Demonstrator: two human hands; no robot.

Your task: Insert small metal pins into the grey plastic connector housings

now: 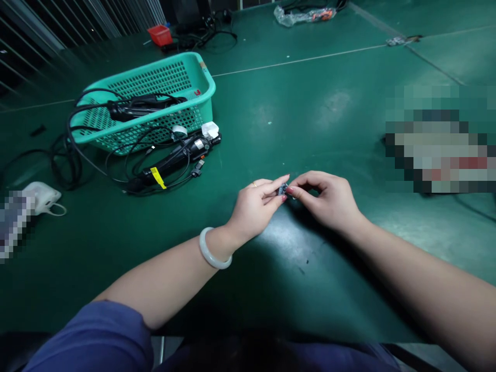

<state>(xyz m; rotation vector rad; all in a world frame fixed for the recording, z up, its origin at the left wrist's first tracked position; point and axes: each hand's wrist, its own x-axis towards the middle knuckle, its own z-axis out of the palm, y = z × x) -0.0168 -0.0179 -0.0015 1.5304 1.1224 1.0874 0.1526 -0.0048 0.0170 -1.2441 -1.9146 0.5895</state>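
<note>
My left hand [253, 209] and my right hand [329, 199] meet over the green table [294, 113], both pinching a small dark part [283, 189] between their fingertips. The part is too small to name. My left wrist wears a pale bangle [214, 249]. Both forearms rest low over the table near its front edge.
A teal plastic basket [155, 98] with black cables stands at the back left. In front of it lies a black adapter with a yellow tag [174, 157] and tangled cords. A white object [42, 197] lies at the far left. A red tray [160, 34] and a plastic bag [298, 15] lie far back.
</note>
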